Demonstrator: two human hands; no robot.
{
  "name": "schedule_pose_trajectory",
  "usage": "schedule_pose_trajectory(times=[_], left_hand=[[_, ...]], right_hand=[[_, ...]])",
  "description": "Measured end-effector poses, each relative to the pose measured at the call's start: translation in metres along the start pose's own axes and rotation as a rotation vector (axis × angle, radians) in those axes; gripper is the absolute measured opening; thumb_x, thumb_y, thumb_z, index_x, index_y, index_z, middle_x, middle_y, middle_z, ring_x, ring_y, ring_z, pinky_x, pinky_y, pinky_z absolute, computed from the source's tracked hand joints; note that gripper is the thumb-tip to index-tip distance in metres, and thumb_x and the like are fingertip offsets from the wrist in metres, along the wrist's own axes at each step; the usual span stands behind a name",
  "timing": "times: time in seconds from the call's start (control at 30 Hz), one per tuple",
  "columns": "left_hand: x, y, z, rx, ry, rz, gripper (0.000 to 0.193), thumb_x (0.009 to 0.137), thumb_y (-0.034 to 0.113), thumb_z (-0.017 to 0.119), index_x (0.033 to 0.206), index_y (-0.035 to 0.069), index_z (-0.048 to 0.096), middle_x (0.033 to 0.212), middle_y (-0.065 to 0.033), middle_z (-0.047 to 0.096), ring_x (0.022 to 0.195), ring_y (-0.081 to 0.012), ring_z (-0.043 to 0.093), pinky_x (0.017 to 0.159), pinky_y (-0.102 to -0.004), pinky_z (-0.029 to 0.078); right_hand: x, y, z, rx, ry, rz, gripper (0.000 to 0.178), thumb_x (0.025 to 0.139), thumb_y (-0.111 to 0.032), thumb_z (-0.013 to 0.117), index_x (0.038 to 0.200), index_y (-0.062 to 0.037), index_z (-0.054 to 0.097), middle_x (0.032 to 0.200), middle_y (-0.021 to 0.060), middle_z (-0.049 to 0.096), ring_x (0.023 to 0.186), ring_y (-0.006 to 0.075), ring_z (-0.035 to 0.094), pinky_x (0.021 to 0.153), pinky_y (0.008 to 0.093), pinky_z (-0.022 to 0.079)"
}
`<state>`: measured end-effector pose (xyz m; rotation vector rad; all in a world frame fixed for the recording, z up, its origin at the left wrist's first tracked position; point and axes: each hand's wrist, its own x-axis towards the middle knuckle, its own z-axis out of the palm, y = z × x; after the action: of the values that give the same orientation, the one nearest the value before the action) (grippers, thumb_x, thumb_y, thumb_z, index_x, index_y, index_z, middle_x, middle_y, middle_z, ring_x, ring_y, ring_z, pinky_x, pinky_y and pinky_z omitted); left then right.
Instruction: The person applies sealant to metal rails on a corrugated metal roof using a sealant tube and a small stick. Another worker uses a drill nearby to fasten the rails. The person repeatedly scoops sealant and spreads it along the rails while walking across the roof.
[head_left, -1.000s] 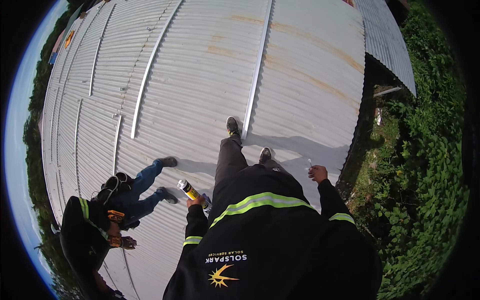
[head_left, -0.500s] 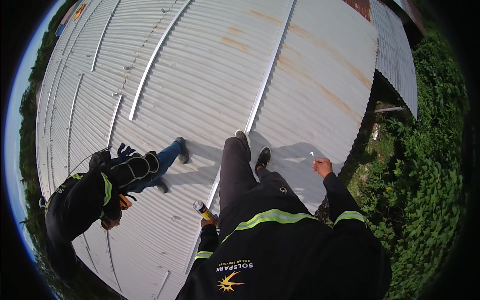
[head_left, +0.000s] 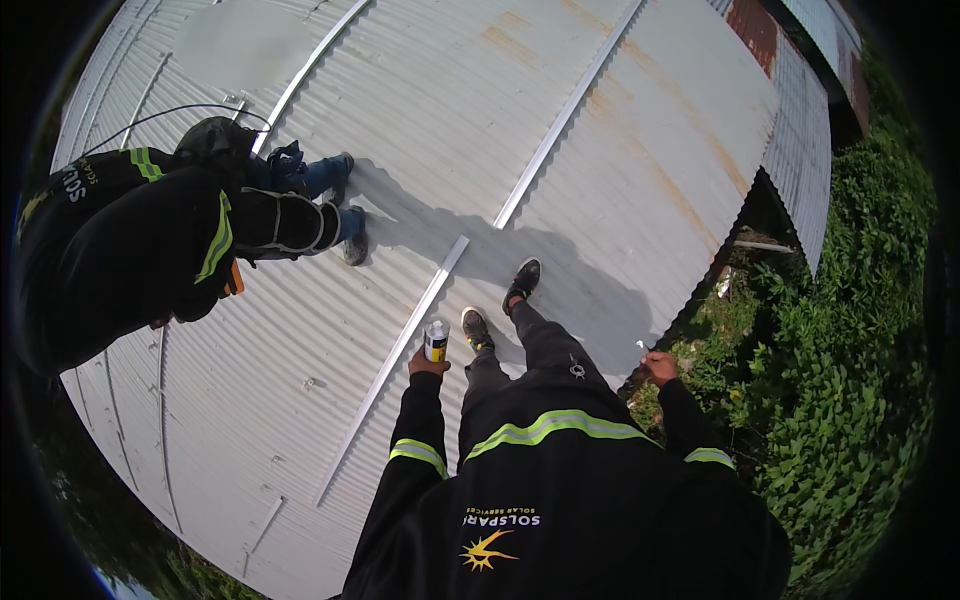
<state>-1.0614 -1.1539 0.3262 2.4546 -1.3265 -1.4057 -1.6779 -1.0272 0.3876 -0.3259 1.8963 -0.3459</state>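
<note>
My left hand [head_left: 429,366] is wrapped around a cylindrical canister [head_left: 435,345] with a yellow and black label and a pale top, held upright above the roof. My right hand [head_left: 659,368] is out by the roof's right edge, its fingers closed. A small white piece [head_left: 641,345] sticks out at its fingertips, too small to name. Both my feet stand on the corrugated metal roof [head_left: 590,270], near the gap between two metal rails.
One rail [head_left: 405,350] runs down beside my left hand, another [head_left: 560,130] upward ahead. A co-worker [head_left: 150,240] in dark reflective clothing bends over at the left, with a cable. The roof edge drops to green bushes [head_left: 850,400] on the right. Rusty roofing [head_left: 752,35] lies beyond.
I have moved along the roof and my feet have shifted past the rail. My left hand has raised the canister forward; my right hand stays closed. The co-worker appears nearer and farther left.
</note>
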Motion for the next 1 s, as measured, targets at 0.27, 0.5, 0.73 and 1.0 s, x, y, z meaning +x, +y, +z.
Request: schedule_pose_trajectory(times=[0.27, 0.5, 0.73, 1.0], left_hand=[[-0.012, -0.034, -0.004, -0.151, 0.014, 0.048, 0.061, 0.06, 0.021, 0.09, 0.117, 0.007, 0.074, 0.103, -0.0147, 0.08, 0.096, -0.0319, 0.078, 0.091, -0.0428, 0.061], [-0.028, -0.154, 0.003, -0.028, -0.045, -0.257, 0.053, 0.061, 0.021, 0.091, 0.11, 0.006, 0.076, 0.101, -0.0117, 0.08, 0.094, -0.028, 0.078, 0.09, -0.0396, 0.061], [-0.063, -0.239, -0.021, 0.022, -0.072, -0.335, 0.06, 0.06, 0.02, 0.095, 0.113, 0.002, 0.073, 0.102, -0.0129, 0.079, 0.095, -0.0273, 0.078, 0.09, -0.0412, 0.062], [-0.061, -0.222, -0.018, -0.019, -0.013, -0.291, 0.067, 0.057, 0.018, 0.091, 0.12, 0.004, 0.074, 0.103, -0.012, 0.079, 0.095, -0.0282, 0.077, 0.092, -0.0388, 0.059]], right_hand=[[-0.041, -0.047, 0.079, -0.098, -0.077, -0.194, 0.018, 0.103, -0.02, 0.069, 0.108, -0.0031, 0.074, 0.087, 0.0049, 0.075, 0.069, 0.0121, 0.073, 0.059, 0.0269, 0.051], [-0.105, -0.071, 0.133, -0.037, -0.015, -0.381, 0.023, 0.106, -0.023, 0.065, 0.11, -0.0019, 0.073, 0.093, 0.0049, 0.076, 0.074, 0.0119, 0.073, 0.063, 0.0252, 0.052], [-0.102, 0.021, 0.123, -0.052, 0.033, -0.176, 0.016, 0.101, -0.016, 0.069, 0.103, -0.001, 0.074, 0.084, 0.0053, 0.075, 0.068, 0.0143, 0.074, 0.055, 0.0283, 0.051], [-0.083, 0.1, 0.082, 0.094, 0.116, 0.08, 0.013, 0.101, -0.012, 0.065, 0.097, -0.001, 0.072, 0.081, 0.0105, 0.073, 0.062, 0.0208, 0.071, 0.049, 0.0355, 0.054]])
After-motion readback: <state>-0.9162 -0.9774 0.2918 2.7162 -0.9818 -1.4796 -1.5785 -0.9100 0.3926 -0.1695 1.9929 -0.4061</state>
